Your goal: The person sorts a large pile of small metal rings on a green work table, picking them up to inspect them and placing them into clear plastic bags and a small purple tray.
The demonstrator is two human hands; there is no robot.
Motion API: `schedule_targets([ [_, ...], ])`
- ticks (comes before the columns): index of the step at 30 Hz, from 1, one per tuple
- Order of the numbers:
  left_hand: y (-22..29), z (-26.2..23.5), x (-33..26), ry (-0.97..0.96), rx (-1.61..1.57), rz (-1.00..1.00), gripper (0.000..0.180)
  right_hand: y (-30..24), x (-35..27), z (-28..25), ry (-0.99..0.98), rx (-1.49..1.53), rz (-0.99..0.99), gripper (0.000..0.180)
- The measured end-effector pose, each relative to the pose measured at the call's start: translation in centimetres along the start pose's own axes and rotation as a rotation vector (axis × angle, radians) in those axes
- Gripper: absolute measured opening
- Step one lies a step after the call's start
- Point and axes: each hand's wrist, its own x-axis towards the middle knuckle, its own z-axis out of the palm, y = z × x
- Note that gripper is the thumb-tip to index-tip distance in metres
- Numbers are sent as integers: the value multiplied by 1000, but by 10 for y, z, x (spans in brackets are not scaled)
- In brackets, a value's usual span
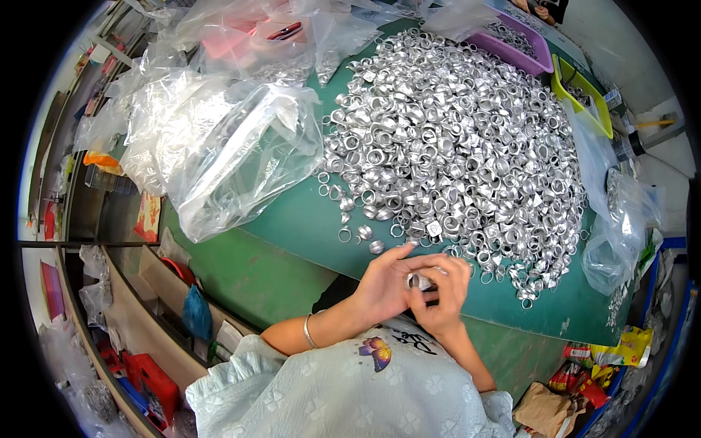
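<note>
A wide heap of silver-coloured metal rings (pixel 460 146) covers much of the green table (pixel 292 212). At the table's near edge my two hands meet in front of my body. My left hand (pixel 381 287) is cupped, its thumb up, around a few silver rings (pixel 418 281). Over the same rings my right hand (pixel 445 296) is bent, with its fingertips and thumb closed on them. Fingers hide part of these rings, so their exact number cannot be made out. A few loose rings (pixel 365 232) lie just beyond my left hand.
Clear plastic bags (pixel 248 153) cover the table's left side. A purple basket (pixel 522 44) and a yellow-green basket (pixel 584 98) stand at the far right, both with metal pieces. Another bag (pixel 613 248) hangs by the right edge. Shelves (pixel 146 292) stand at left. In the distance, another person's hand (pixel 542 11) shows.
</note>
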Motion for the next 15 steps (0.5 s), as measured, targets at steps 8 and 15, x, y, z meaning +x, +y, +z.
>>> schedule_targets([
  [8,19,-22,-4,160,-111,223,21,-17,31,15,-111,63,-65,36],
  [15,153,-23,-61,-1,-401,889,13,23,23,-18,72,-6,229,17],
])
